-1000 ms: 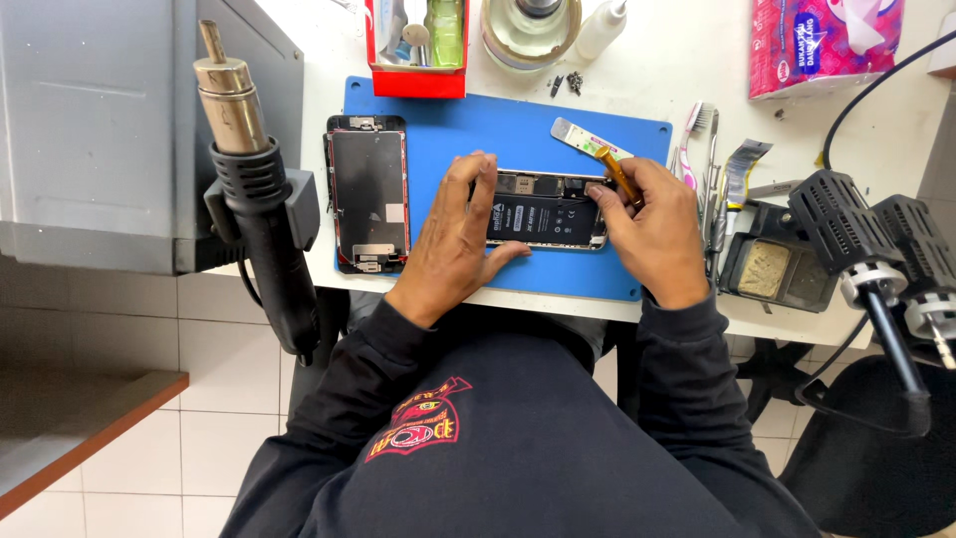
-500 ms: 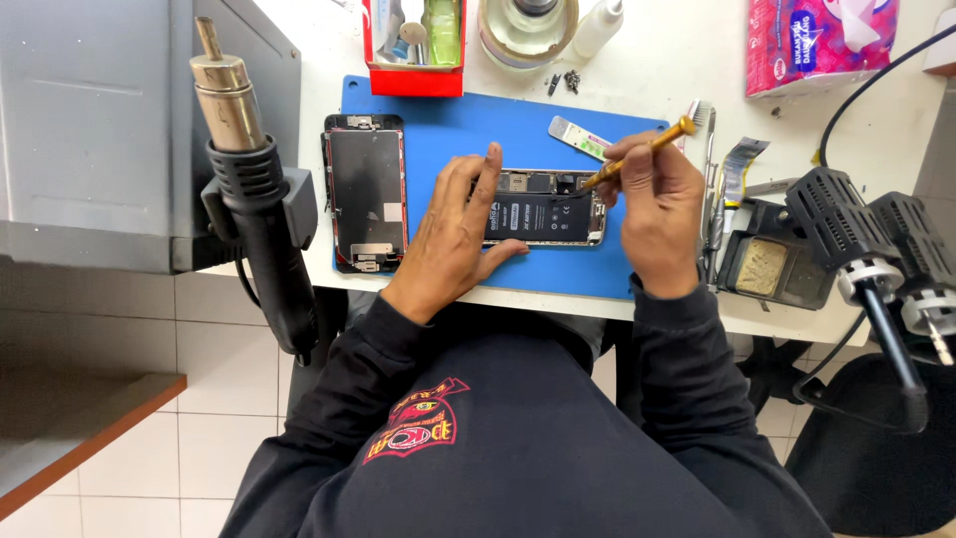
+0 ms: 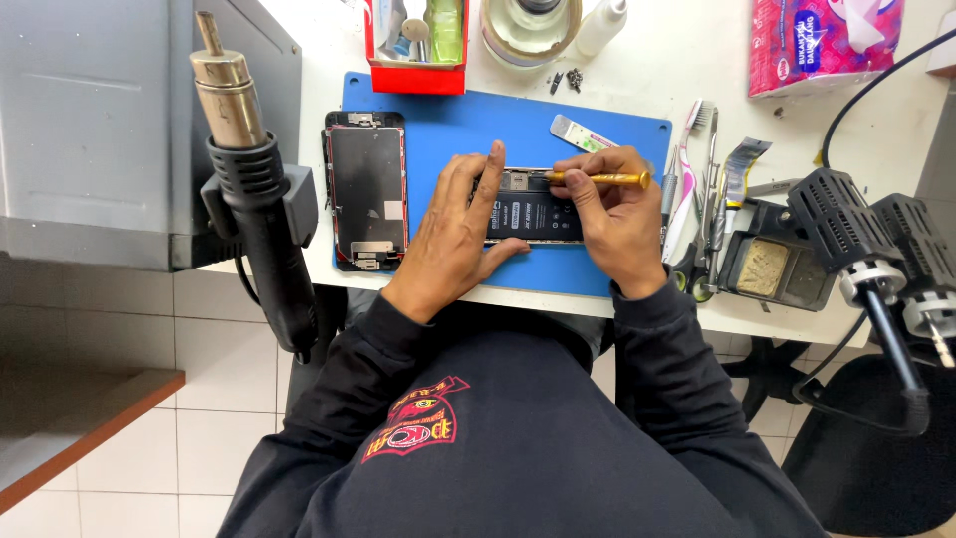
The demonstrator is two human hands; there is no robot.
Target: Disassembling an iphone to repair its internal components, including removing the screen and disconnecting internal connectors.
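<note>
Left hand (image 3: 453,239): lies flat, fingers spread, on the left half of the opened phone (image 3: 533,207); grip released, pressing down rather than grasping.
Right hand (image 3: 612,214): grip clenched around a gold-handled screwdriver (image 3: 597,179), held nearly level, its tip pointing toward 9 o'clock at the phone's top edge.
Opened phone: rests on the blue mat (image 3: 438,120), right of centre, its dark battery showing between the two hands; its left part is hidden under the left hand.
Blue mat: covers the middle of the white desk (image 3: 697,60).
Detached screen panel (image 3: 366,189): lies at 9 o'clock of the phone, half on the mat's left edge, well apart from the hands.
Hot-air gun (image 3: 254,199): stands upright in a holder at the desk's left edge, at 9 o'clock, nozzle up.
Red tray (image 3: 415,75): at 12 o'clock, touching the mat's top edge, holding small tools.
Tape roll (image 3: 526,25): just right of the tray, at 12 o'clock.
Small flat strip (image 3: 583,133): lies on the mat at 1 o'clock of the phone, just above the right hand.
Loose hand tools (image 3: 697,199): toothbrush, tweezers and scissors lie at 3 o'clock, just beside the right hand, off the mat.
Sponge holder (image 3: 767,264): at 3 o'clock, beyond the tools.
Soldering stands (image 3: 866,234): at 3 to 4 o'clock, at the desk's right edge.
Pink tissue pack (image 3: 822,40): at 2 o'clock, at the desk's far side.
</note>
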